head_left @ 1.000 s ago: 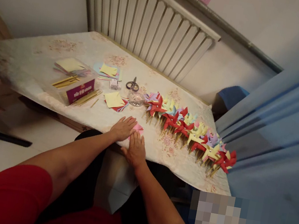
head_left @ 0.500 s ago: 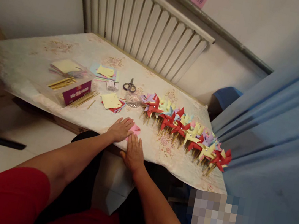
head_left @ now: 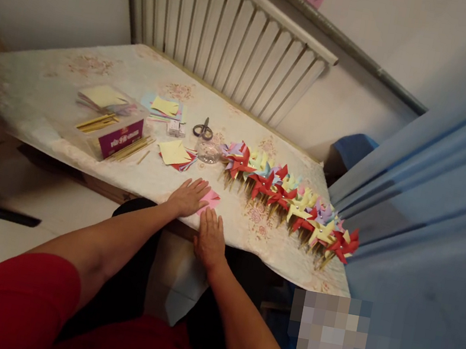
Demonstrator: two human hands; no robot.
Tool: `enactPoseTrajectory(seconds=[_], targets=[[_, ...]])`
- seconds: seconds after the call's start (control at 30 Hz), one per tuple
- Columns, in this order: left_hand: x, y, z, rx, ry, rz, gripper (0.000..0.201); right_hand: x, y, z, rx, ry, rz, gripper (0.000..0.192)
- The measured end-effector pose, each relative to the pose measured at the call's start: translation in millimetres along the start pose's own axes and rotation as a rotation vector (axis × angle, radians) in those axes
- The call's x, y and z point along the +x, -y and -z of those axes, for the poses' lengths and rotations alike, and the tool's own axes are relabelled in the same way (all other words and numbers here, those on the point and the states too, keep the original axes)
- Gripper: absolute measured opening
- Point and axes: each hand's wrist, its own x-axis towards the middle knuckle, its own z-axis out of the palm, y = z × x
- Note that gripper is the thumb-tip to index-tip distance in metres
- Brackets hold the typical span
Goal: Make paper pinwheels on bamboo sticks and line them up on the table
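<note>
Pink paper (head_left: 211,199) lies flat at the near edge of the table (head_left: 48,100), just inside the rim, w/ bare cloth to its left and the row of pinwheels (head_left: 287,199) close on its right. My left hand (head_left: 187,196) lies palm-down, fingers spread flat over the sheet's left part, and my right hand (head_left: 209,239) is flat too, fingertips touching the sheet's near corner, wrist hanging past the table edge (neither hand is closed on anything, both just press). Scissors (head_left: 203,130), yellow sheets (head_left: 173,153) and sticks (head_left: 129,149) sit farther back, well apart from my hands.
</note>
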Motion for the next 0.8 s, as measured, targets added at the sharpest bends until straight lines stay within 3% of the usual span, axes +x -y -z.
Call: enactPoseTrajectory(seconds=[0.57, 0.8], targets=[[-16.0, -1.4, 0.7, -0.031, -0.016, -0.006, 0.06, -12.1, 4.4, 2.5, 0.012, 0.012, -0.034, 0.078], [-16.0, -1.6, 0.7, -0.048, -0.02, -0.007, 0.06, -17.5, -3.9, 4.9, 0.166, -0.041, -0.071, 0.07]])
